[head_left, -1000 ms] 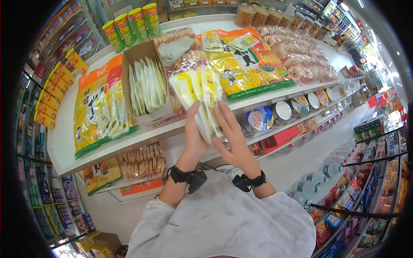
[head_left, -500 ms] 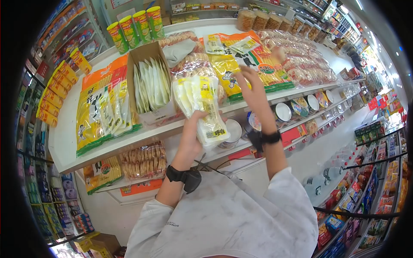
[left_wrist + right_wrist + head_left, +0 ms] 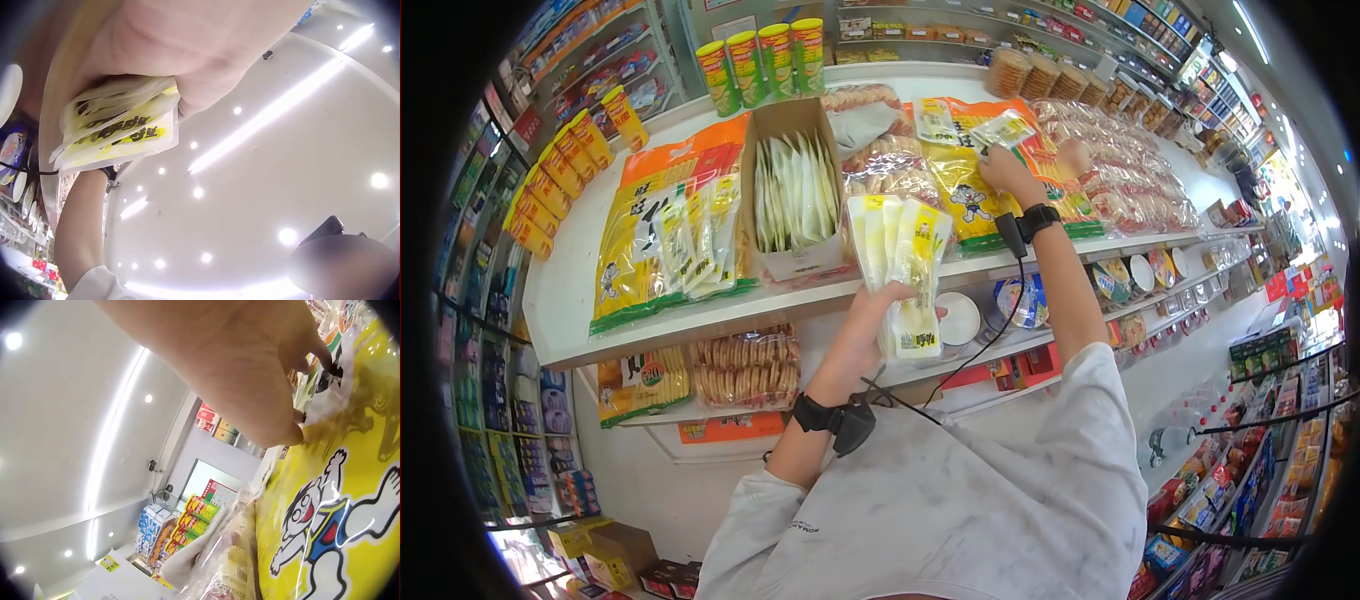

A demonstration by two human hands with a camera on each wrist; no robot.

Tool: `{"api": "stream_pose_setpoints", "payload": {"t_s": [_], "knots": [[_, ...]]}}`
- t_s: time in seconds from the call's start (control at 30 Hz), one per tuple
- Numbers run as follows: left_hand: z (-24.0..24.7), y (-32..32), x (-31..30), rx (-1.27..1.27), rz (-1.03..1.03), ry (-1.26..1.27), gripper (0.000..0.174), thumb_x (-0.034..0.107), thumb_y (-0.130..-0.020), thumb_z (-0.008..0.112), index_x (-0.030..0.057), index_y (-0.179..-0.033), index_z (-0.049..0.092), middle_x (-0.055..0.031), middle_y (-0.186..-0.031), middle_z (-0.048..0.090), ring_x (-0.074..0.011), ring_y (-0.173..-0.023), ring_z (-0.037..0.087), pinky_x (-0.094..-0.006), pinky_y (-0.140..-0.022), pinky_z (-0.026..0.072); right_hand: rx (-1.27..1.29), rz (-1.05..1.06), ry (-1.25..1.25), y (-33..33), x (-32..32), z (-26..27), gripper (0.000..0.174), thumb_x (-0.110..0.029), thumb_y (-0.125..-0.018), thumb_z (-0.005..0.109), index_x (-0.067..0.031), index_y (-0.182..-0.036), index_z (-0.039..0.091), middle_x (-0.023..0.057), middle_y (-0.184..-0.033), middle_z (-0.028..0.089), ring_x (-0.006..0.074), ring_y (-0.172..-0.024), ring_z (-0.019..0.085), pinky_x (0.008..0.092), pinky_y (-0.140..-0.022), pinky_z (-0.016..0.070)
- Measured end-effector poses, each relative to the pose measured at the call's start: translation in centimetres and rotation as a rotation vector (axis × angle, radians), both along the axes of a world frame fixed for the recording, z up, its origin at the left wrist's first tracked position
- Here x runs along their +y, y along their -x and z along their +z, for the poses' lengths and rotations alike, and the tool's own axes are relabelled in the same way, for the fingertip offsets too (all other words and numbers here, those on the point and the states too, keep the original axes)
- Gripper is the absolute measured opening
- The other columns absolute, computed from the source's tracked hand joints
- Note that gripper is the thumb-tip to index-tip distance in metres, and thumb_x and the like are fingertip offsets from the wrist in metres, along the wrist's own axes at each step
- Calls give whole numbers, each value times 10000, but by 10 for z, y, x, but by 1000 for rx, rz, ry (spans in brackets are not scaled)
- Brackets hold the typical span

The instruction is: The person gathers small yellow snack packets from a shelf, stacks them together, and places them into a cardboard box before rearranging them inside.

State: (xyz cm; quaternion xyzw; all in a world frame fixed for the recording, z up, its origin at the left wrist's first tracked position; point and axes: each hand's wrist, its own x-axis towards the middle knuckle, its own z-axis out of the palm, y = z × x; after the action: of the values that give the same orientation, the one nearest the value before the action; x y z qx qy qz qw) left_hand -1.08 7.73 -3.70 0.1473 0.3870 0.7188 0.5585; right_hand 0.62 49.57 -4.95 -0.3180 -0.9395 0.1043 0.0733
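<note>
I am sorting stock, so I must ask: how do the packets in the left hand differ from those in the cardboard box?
The held packets, gripped by the left hand, carry yellow print; the boxed packets look pale, mostly white. The held packets fan out; the boxed packets stand on edge in rows inside the cardboard box. Both are small flat pouches.

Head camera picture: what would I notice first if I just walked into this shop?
Probably the fan of yellow-and-white packets that the left hand holds up in front of the top shelf. Next, the right hand pinching a small packet atop the big yellow cartoon bags on that shelf.
</note>
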Motion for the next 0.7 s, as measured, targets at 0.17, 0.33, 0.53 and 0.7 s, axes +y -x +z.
{"api": "stream_pose_setpoints", "payload": {"t_s": [0.17, 0.33, 0.53, 0.7], "knots": [[-7, 6, 0, -55, -26, -10, 584, 159, -968, 577, -98, -1474, 441, -246, -1281, 664, -410, -1128, 733, -516, -938, 635, 93, -61, -98, 10, -2, 7, 421, -229, -939, 654, 93, -1209, 663, 342, -1300, 638, 476, -1198, 638, 501, -1044, 517], [-15, 11, 4, -71, -32, -24, 580, 163, -975, 578, -95, -1477, 445, -252, -1287, 662, -405, -1139, 730, -506, -932, 639, 531, 202, -191, 24, -22, 16, 620, -142, -916, 695, 134, -1429, 483, 325, -1515, 471, 460, -1383, 508, 473, -1172, 440], [-12, 11, 7, -51, -40, -4, 579, 169, -981, 581, -85, -1483, 443, -240, -1281, 663, -397, -1135, 733, -499, -928, 640, 339, 366, -267, 55, -27, -10, 631, -223, -928, 718, 96, -1434, 516, 294, -1498, 507, 440, -1358, 537, 449, -1159, 452], [-12, 12, 4, -33, -23, 5, 580, 169, -984, 580, -70, -1493, 437, -232, -1287, 660, -389, -1133, 735, -490, -917, 642, 286, 223, -197, 65, -42, 1, 370, -177, -903, 738, 103, -1137, 675, 268, -1275, 637, 432, -1147, 661, 482, -1008, 545]]}}
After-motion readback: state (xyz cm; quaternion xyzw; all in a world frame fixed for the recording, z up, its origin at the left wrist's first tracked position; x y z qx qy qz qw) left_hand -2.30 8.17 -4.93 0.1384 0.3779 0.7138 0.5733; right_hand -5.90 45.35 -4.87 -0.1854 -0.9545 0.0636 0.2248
